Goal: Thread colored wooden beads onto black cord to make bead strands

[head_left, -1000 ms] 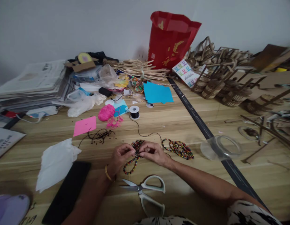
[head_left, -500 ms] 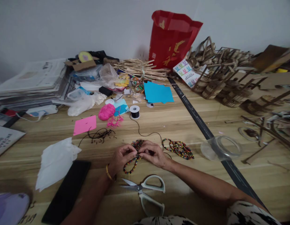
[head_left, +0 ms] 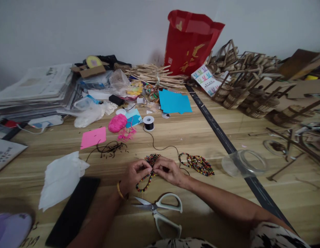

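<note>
A string of small multicoloured beads [head_left: 143,189] hangs in a loop below my fingertips, and more of its beads lie bunched just beyond them. My left hand [head_left: 136,174] pinches the string between thumb and forefinger. Close against it, my right hand [head_left: 168,169] pinches at the same spot; the exact point of contact is hidden by the fingers. A second heap of beaded strands [head_left: 199,164] rests on the table right of my right hand. Black cord runs from a spool [head_left: 148,124] toward that heap. Scissors [head_left: 157,208] with pale handles lie spread apart nearest me.
Left are a black phone-like slab [head_left: 73,212], white tissue [head_left: 63,179], pink card [head_left: 93,137] and cut black cord [head_left: 112,148]. Pink yarn [head_left: 117,123] and blue paper [head_left: 175,101] lie farther back. A clear plastic container [head_left: 244,163] and small wooden buckets [head_left: 261,103] are on the right.
</note>
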Demonstrator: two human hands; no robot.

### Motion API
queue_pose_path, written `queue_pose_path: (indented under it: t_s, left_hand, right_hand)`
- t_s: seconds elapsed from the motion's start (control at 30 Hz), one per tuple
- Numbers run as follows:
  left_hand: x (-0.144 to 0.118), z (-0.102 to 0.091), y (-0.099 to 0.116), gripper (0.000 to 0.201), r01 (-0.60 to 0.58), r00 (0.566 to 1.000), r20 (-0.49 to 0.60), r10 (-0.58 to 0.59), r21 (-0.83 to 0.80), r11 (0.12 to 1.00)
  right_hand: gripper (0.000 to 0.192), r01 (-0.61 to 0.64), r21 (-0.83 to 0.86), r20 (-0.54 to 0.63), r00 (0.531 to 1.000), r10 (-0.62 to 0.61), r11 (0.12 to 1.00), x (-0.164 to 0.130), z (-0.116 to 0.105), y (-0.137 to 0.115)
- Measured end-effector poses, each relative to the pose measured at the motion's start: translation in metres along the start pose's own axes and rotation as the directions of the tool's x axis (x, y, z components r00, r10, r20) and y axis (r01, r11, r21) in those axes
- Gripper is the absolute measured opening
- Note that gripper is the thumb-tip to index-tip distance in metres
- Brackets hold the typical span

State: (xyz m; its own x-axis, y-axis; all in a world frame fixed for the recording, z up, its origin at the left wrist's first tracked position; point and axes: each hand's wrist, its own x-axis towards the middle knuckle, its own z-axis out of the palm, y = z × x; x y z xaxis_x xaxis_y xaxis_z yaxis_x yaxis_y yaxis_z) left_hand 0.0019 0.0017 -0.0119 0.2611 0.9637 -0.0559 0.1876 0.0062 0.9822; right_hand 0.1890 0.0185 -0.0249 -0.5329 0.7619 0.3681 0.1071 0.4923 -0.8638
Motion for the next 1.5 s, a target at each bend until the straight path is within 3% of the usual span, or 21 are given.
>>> queue_pose_path:
  t_s: [0.53, 0.87, 1.03, 1.23, 1.5]
  left_hand:
    - [-0.001, -0.002, 0.0, 0.018, -0.021, 1.0, -0.017, 0.021, 0.038, 0.999]
    - [-0.001, -0.011, 0.003, 0.014, -0.068, 0.995, -0.063, 0.08, 0.176, 0.982]
    - [0.001, -0.023, 0.01, 0.01, -0.177, 0.983, 0.015, 0.184, 0.355, 0.918]
    - [0.002, -0.035, 0.01, 0.006, -0.246, 0.968, 0.175, 0.178, 0.539, 0.806]
    - [0.002, -0.035, 0.007, 0.007, -0.277, 0.96, 0.207, 0.189, 0.596, 0.753]
  right_hand:
    - [0.016, -0.06, 0.007, -0.03, 0.998, 0.06, 0.998, 0.0, 0.001, 0.0]
    - [0.018, -0.038, 0.0, -0.056, 0.998, 0.038, 0.999, 0.001, -0.001, 0.0]
    - [0.018, -0.056, 0.0, -0.07, 0.996, 0.056, 0.998, 0.002, -0.001, 0.0]
    - [0.018, -0.115, 0.011, -0.076, 0.99, 0.116, 0.993, 0.001, 0.001, 0.0]
    - [0.018, -0.167, 0.012, -0.058, 0.984, 0.168, 0.986, 0.0, 0.001, 0.0]
